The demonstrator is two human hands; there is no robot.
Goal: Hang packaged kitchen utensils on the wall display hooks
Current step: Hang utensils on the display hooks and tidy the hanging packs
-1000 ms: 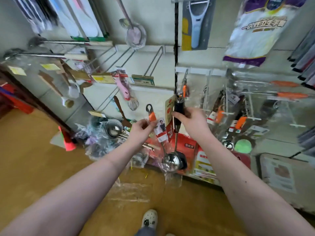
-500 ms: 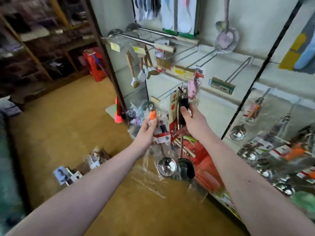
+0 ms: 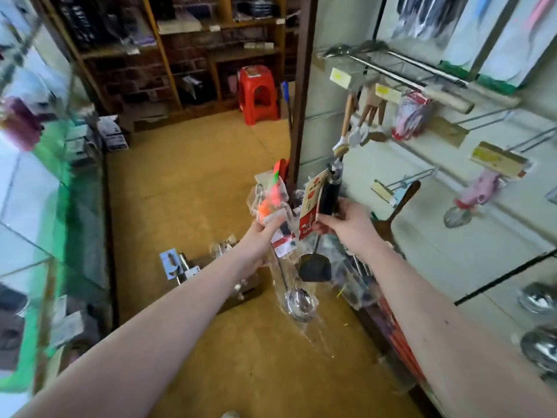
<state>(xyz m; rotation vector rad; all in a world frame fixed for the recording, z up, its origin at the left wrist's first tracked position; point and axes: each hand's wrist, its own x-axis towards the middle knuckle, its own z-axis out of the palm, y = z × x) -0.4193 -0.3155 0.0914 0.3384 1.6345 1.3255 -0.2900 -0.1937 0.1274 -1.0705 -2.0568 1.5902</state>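
Clutching ladle [image 3: 298, 300] in left hand [image 3: 261, 236], black spatula [image 3: 315, 268] in right hand [image 3: 351, 226], hooks [image 3: 414, 177] alongside, red stool [image 3: 257, 95] beyond

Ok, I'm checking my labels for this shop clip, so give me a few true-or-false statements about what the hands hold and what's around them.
1. The left hand holds the packaged orange-handled ladle. True.
2. The right hand is empty. False: it grips the black-handled utensil together with its red card.
3. A red stool stands on the floor by the back shelves. True.
4. The ladle's bowl points upward. False: it hangs below the left hand.
5. The pink whisk lies on the floor. False: it hangs from a wall hook.
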